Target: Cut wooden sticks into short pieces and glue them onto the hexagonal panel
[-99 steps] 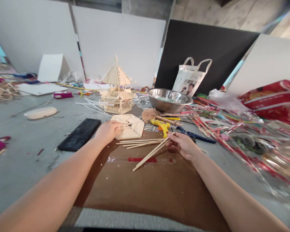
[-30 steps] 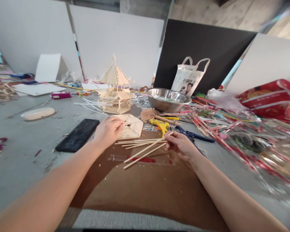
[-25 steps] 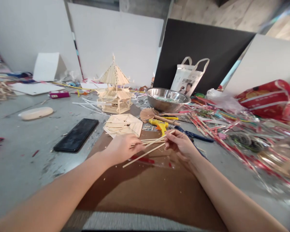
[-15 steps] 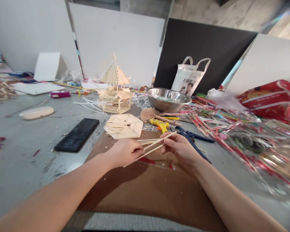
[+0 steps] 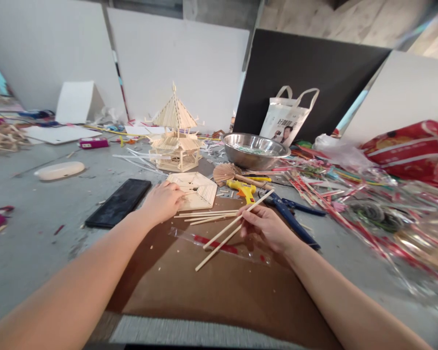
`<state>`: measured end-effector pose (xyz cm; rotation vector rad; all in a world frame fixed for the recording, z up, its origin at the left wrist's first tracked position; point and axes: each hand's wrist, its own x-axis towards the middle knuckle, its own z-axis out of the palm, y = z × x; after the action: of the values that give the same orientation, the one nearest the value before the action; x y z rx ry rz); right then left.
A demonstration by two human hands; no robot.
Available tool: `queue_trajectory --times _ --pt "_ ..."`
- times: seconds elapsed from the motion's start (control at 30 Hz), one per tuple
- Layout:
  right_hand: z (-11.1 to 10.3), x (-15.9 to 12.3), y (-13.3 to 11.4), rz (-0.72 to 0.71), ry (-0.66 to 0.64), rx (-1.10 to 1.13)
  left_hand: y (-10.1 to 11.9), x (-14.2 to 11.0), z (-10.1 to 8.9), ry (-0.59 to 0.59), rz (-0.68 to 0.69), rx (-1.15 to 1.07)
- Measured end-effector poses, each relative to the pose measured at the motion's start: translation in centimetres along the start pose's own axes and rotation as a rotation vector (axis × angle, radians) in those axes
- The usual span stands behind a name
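My right hand pinches two thin wooden sticks that slant down to the left, their lower ends spread slightly apart. My left hand lies at the left edge of a flat hexagonal panel of wooden sticks, its fingers curled over that edge and hiding part of it. Between the hands several loose sticks lie on the brown board. A clear plastic wrapper with red print lies beneath the held sticks. Behind the panel stands a pagoda model made of sticks.
A yellow glue gun and blue-handled pliers lie beyond my right hand. A black phone rests left of the board. Farther back are a metal bowl and a white bag. Wrappers and strips clutter the right.
My left hand has let go of the sticks and moved left and away from me to the hexagonal panel. The two sticks stay in my right hand, now pointing more steeply downward.
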<state>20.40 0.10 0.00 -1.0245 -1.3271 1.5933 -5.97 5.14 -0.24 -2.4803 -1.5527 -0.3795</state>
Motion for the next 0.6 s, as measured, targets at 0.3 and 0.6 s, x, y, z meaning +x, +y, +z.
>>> queue_trajectory --times 0.3,0.6 --pt "0.3 0.1 0.3 0.063 -0.014 -0.016 0.1 0.3 0.3 0.048 -0.005 -0.050" --pt "0.0 0.3 0.1 -0.223 0.207 -0.144 4.3 -0.5 -1.3 0.195 -0.207 -0.828"
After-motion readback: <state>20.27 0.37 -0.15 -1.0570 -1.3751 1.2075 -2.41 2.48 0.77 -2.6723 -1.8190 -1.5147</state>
